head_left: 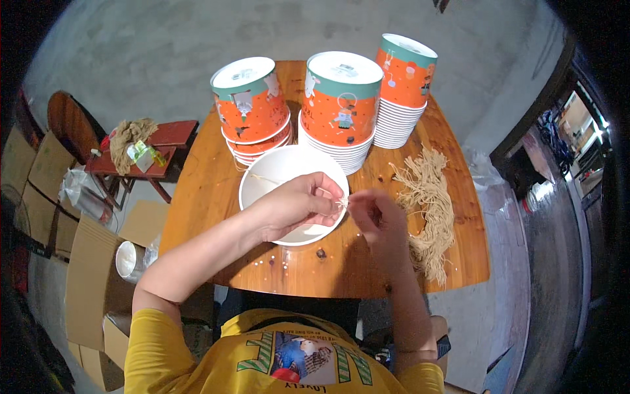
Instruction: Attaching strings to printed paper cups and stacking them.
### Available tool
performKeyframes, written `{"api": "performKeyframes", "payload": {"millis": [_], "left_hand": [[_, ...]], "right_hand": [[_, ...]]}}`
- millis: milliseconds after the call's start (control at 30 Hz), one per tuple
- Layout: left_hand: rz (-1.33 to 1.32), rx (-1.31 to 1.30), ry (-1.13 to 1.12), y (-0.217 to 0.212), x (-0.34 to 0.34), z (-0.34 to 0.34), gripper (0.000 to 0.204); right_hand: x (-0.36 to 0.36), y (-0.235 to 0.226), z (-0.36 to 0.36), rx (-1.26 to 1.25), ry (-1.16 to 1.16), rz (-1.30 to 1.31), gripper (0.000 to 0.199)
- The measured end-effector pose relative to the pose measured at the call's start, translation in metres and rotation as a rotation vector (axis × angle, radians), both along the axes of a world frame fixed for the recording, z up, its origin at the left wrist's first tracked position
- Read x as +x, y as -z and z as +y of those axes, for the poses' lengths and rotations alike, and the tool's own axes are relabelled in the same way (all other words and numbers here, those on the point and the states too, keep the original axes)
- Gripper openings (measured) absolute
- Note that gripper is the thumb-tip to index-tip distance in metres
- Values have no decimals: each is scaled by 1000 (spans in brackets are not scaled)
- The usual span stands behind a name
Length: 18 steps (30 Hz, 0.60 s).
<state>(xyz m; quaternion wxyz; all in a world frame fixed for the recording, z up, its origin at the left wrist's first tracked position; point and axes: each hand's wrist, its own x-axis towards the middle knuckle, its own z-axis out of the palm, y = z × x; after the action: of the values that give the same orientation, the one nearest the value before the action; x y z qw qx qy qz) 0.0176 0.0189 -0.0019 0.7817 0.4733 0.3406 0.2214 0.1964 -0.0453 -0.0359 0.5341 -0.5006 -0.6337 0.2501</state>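
A white paper bucket (295, 161) stands on the wooden table in front of me, its open mouth tipped toward me. Over its right rim, my left hand (295, 203) is closed in a pinch on a short pale string (344, 202). My right hand (377, 217) meets it there, thumb and fingers drawn together at the same string, a little blurred. A loose string end (262, 178) shows inside the bucket near its left wall. To the right of my right hand lies a long bundle of tan strings (430, 223).
Three stacks of upside-down orange and green paper buckets (344, 105) rise behind the white one. Small white beads (272, 263) are scattered near the table's front edge. Left of the table are a red bench (164, 134) with more tan strings and cardboard boxes (95, 276) on the floor.
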Motion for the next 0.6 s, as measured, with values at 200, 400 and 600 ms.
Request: {"api": "performKeyframes", "payload": {"millis": [200,400,600], "left_hand": [[2,144,-24,-3,0,-12,27],[110,362,-72,-2,3,-17,30],[254,582,14,-3,3,-21,32]], "right_hand": [[6,-8,3,102,-54,-161,12],[5,-16,-1,157,-29,-338,15],[3,-18,-2,159,-17,-332,17]]}}
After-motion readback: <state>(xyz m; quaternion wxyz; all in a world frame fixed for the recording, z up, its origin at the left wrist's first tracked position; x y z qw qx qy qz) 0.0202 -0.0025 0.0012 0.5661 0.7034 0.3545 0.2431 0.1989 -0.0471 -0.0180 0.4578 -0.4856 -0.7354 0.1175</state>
